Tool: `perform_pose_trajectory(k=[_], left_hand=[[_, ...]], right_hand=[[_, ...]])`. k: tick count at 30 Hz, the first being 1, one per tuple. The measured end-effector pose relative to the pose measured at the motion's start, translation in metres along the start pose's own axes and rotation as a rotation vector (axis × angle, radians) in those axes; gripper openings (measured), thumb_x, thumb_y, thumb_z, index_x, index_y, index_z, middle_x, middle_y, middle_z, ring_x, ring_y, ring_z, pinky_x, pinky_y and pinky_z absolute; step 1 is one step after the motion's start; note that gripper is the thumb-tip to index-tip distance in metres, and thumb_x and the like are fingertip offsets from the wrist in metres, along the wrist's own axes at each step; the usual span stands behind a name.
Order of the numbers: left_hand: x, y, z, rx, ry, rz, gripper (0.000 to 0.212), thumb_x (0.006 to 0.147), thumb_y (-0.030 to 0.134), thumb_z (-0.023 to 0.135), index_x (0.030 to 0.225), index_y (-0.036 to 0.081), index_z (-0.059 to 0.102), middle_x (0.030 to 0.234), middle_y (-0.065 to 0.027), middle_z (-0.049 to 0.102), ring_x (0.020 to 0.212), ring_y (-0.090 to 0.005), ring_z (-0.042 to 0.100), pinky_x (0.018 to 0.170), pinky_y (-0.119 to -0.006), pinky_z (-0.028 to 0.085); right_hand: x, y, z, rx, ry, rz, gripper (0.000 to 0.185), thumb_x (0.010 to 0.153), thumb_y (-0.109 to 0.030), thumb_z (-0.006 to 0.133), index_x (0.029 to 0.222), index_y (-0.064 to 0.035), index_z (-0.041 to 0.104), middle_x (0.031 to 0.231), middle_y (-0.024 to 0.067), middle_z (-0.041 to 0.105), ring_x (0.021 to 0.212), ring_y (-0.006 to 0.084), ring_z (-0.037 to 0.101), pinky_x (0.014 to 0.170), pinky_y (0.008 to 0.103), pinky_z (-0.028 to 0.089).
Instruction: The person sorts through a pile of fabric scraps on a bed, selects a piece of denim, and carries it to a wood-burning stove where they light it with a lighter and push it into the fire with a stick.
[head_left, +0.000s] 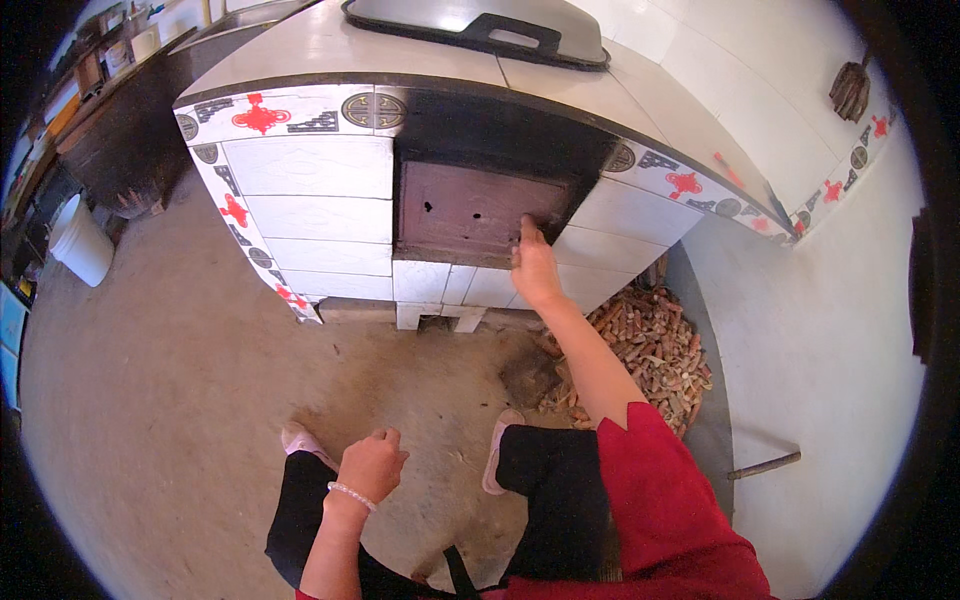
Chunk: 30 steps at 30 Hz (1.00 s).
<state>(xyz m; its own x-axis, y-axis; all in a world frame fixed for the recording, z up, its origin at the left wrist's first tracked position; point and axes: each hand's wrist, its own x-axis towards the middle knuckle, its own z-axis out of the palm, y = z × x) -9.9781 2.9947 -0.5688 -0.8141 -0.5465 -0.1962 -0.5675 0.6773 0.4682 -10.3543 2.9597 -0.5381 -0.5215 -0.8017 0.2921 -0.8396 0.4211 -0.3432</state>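
My right hand (535, 266) reaches forward to the right part of a reddish-brown metal stove door (457, 206), its fingertips at the door's surface. Whether the fingers grip a small handle there is hidden by the hand. The door lies flat in the soot-blackened opening of a white-tiled cooking stove (319, 169) and has small dark holes. Loosely curled, my left hand (373, 465) hovers by my left knee, with a beaded bracelet on its wrist and nothing visible in it. Below the door, a small ash opening (436, 322) sits at floor level.
A large lidded pan (465, 26) sits on the stove top (285, 56). Corn cobs (652, 345) are heaped right of the stove, against the wall. A white bucket (81, 241) stands at the left. A short rod (765, 466) is by the right wall.
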Motion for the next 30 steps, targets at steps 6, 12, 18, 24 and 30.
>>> perform_pose_trajectory(k=[6,12,18,24,30], left_hand=[[-0.001,-0.004,0.008,-0.03,0.018,0.011,0.025,0.086,0.024,0.065,0.094,0.001,0.057,0.09,-0.0216,0.063,0.085,-0.043,0.062,0.073,-0.05,0.05],[-0.012,-0.028,0.02,-0.138,0.214,0.019,0.018,0.083,0.016,0.064,0.091,0.001,0.059,0.091,-0.0215,0.063,0.085,-0.0422,0.062,0.074,-0.051,0.05],[-0.113,0.0,-0.019,0.01,0.466,0.048,0.008,0.086,0.013,0.061,0.085,0.005,0.061,0.089,-0.0168,0.063,0.077,-0.04,0.062,0.068,-0.05,0.05],[-0.21,0.008,-0.028,0.29,0.413,0.12,0.009,0.084,0.01,0.06,0.088,0.003,0.063,0.097,-0.0129,0.064,0.094,-0.0322,0.062,0.088,-0.044,0.047],[-0.184,-0.011,-0.016,0.33,0.179,0.199,0.021,0.074,0.01,0.061,0.093,0.0,0.063,0.097,-0.0147,0.064,0.097,-0.0307,0.06,0.095,-0.044,0.044]], right_hand=[[-0.006,0.024,-0.007,0.131,0.013,-0.05,0.052,0.089,-0.004,0.055,0.137,0.0088,0.04,0.119,0.0304,0.059,0.107,0.0434,0.059,0.089,0.0464,0.049],[-0.063,0.026,-0.05,0.371,-0.127,-0.005,0.038,0.092,-0.008,0.056,0.127,0.006,0.051,0.121,0.0305,0.058,0.11,0.0428,0.059,0.094,0.0477,0.047],[-0.198,0.033,-0.103,0.164,-0.328,-0.155,0.039,0.098,-0.024,0.05,0.122,0.0068,0.054,0.116,0.0244,0.063,0.106,0.0433,0.059,0.095,0.0466,0.045],[-0.299,0.01,-0.114,0.263,-0.401,0.005,0.049,0.102,-0.032,0.036,0.124,0.009,0.05,0.122,0.0283,0.057,0.111,0.0437,0.055,0.096,0.0467,0.044],[-0.31,0.003,-0.112,0.004,-0.339,-0.271,0.051,0.094,-0.027,0.055,0.128,0.009,0.045,0.127,0.0301,0.051,0.114,0.0457,0.051,0.099,0.05,0.04]])
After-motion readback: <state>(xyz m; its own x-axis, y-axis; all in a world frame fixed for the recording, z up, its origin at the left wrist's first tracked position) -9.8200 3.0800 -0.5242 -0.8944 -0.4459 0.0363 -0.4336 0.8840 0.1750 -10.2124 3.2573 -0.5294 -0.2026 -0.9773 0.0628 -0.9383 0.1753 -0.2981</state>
